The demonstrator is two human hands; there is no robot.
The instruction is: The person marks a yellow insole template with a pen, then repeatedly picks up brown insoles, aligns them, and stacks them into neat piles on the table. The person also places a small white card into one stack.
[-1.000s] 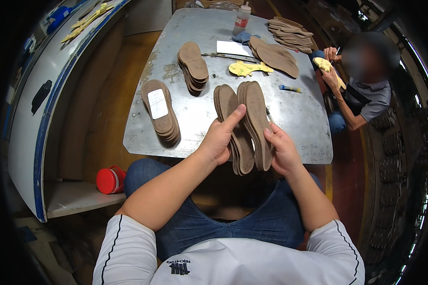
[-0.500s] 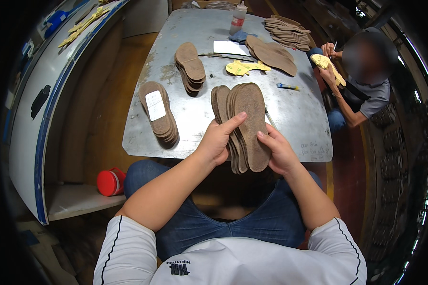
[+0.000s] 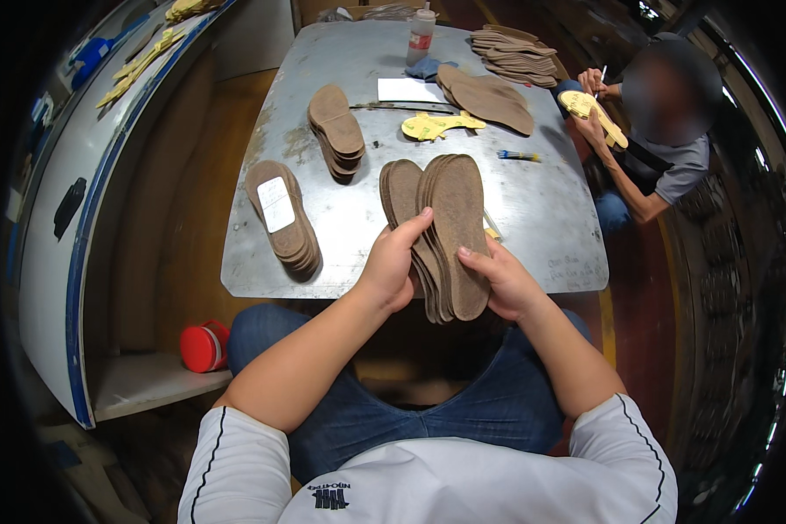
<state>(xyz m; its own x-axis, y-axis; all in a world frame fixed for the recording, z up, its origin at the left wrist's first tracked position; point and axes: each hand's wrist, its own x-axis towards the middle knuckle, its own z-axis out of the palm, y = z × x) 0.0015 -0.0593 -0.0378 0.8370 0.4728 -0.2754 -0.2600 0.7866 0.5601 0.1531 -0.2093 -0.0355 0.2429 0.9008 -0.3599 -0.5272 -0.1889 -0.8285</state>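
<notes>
I hold a fanned stack of brown shoe insoles (image 3: 441, 218) upright over the near edge of a grey metal table (image 3: 358, 218). My left hand (image 3: 391, 266) grips the stack from the left, thumb pressed on the front insole. My right hand (image 3: 502, 279) supports it from the lower right, fingers on the front face. On the table lie a pile of insoles topped with a white label (image 3: 281, 214) at the left and another brown pile (image 3: 336, 129) farther back.
Another person (image 3: 651, 148) sits at the table's right side holding a yellow sole pattern (image 3: 592, 113). A yellow pattern (image 3: 437, 125), white paper (image 3: 410, 89), bottle (image 3: 421, 35), pen (image 3: 520, 155) and more insole piles (image 3: 511, 52) lie at the far end. A red container (image 3: 203, 347) sits on a low shelf at left.
The stack has closed up slightly and shifted left, with my left thumb sliding across the front insole. The other person keeps working on the yellow pattern.
</notes>
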